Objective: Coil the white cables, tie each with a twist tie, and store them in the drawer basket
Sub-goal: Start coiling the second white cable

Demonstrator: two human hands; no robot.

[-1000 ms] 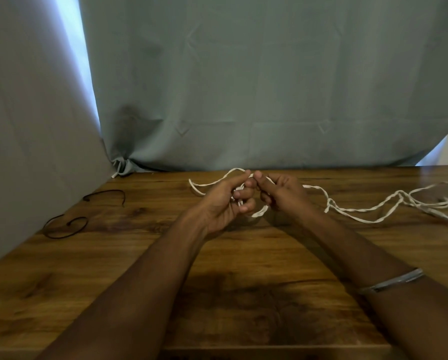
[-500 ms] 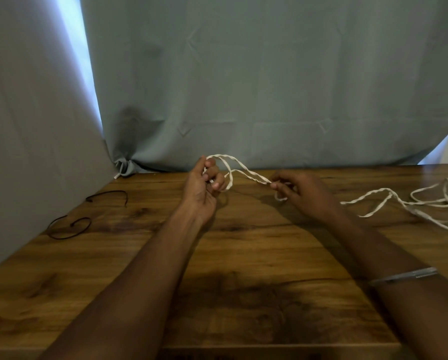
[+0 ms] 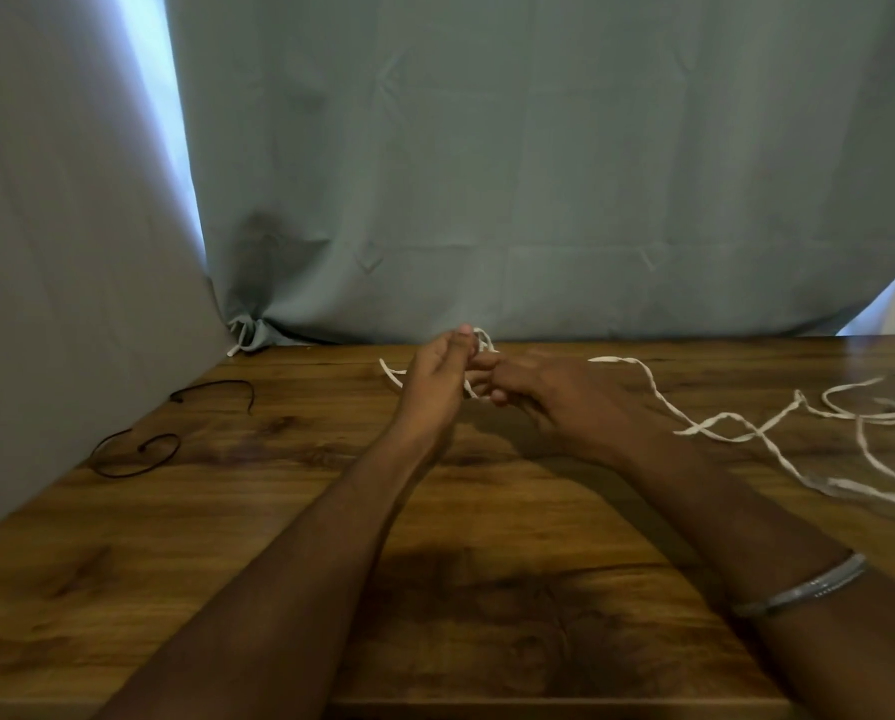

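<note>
The left hand's [image 3: 435, 376] fingers [image 3: 461, 337] pinched loops of the white cable [image 3: 715, 426], and the right hand [image 3: 554, 397], touching the left, had its fingers curled round the same cable between them. From the hands the cable trailed right across the desk [image 3: 279, 511] into loose tangled loops near the right edge. Two black ties [image 3: 139, 452] lay well apart at the left, beside the grey curtain [image 3: 539, 174]
</note>
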